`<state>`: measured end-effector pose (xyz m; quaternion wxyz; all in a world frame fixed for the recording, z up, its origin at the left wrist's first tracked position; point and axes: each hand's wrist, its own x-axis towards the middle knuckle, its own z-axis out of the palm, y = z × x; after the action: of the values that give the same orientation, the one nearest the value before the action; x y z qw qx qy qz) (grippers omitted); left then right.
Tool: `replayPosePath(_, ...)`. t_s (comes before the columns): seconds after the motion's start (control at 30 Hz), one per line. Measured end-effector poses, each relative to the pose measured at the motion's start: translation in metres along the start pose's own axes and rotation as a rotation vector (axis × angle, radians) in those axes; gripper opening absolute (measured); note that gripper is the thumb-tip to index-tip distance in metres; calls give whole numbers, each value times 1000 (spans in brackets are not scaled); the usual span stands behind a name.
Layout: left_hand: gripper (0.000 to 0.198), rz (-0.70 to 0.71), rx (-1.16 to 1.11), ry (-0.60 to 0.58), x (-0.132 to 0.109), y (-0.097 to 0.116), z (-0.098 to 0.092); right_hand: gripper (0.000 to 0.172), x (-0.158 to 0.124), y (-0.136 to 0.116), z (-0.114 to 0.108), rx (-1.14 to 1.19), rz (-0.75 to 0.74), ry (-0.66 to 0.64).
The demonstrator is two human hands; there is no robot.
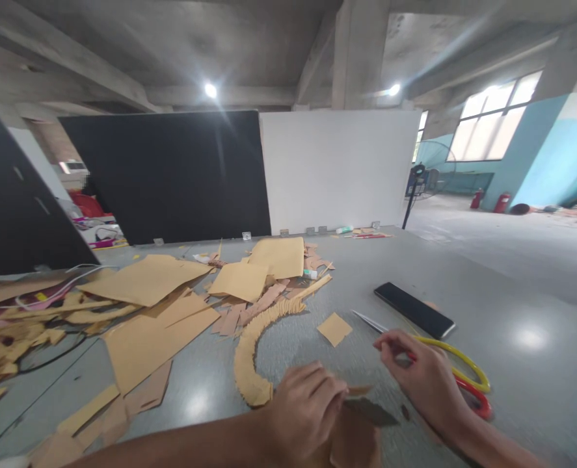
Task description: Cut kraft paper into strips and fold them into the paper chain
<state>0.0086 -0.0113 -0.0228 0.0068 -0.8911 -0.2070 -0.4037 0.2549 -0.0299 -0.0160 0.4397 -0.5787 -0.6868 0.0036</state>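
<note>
My left hand [308, 403] is closed at the front of the table, with a small brown paper piece [360, 390] sticking out of its fingers. Below it lies a darker brown paper piece [356, 439], partly hidden by that hand. Fingers pinched, my right hand [422, 370] is over the middle of scissors with one yellow and one red handle [483, 380]; whether it grips anything is hidden. The blades [366, 320] point to the far left. A curved, pleated tan paper strip [246, 357] lies beside my left hand. A small tan paper square [334, 329] lies between strip and blades.
A black phone [414, 310] lies beyond my right hand. Tan paper sheets [146, 279] and scraps cover the table's left side. Black [181, 175] and white [337, 172] panels stand along the back edge, with a glue stick [345, 229] and pencils [371, 236] before them.
</note>
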Motion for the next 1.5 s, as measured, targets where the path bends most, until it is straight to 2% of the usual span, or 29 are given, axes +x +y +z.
replayPosePath(0.07,13,6,4,4,0,-2,1,15,-2,-3,-2,51,-71,-65)
replayPosePath(0.2,17,56,-28,-64,-1,-9,-2,25,-14,-18,-4,60,-368,-309)
replayPosePath(0.27,24,86,-26,-76,-1,-9,-4,25,-16,-25,-5,63,-487,-318)
replayPosePath(0.33,27,85,-19,-42,-1,-6,-7,26,-14,-30,-6,66,-562,-272)
replayPosePath(0.43,22,75,-31,-9,-1,-3,-6,25,-11,-36,-7,31,-642,-237)
replayPosePath(0.53,21,82,-9,-6,-2,-4,-2,23,-11,-37,-6,-19,-699,-262)
replayPosePath(0.77,15,32,51,4,-7,-5,9,27,-17,-32,0,-57,-670,-316)
replayPosePath(0.97,14,10,38,6,-3,-3,5,27,-13,-34,-4,-68,-690,-299)
replayPosePath(1.17,15,-36,37,47,0,-3,5,25,-15,-32,-5,-4,-616,-302)
replayPosePath(1.27,11,-88,32,62,-2,-8,7,22,-17,-17,-3,22,-541,-176)
replayPosePath(1.37,9,-165,-2,56,-2,-13,7,21,-15,1,-1,5,-446,106)
replayPosePath(1.43,12,-204,-21,10,-1,-14,6,24,-13,8,0,27,-411,50)
replayPosePath(1.5,18,-236,-26,-51,1,-14,4,27,-12,7,-1,75,-378,-80)
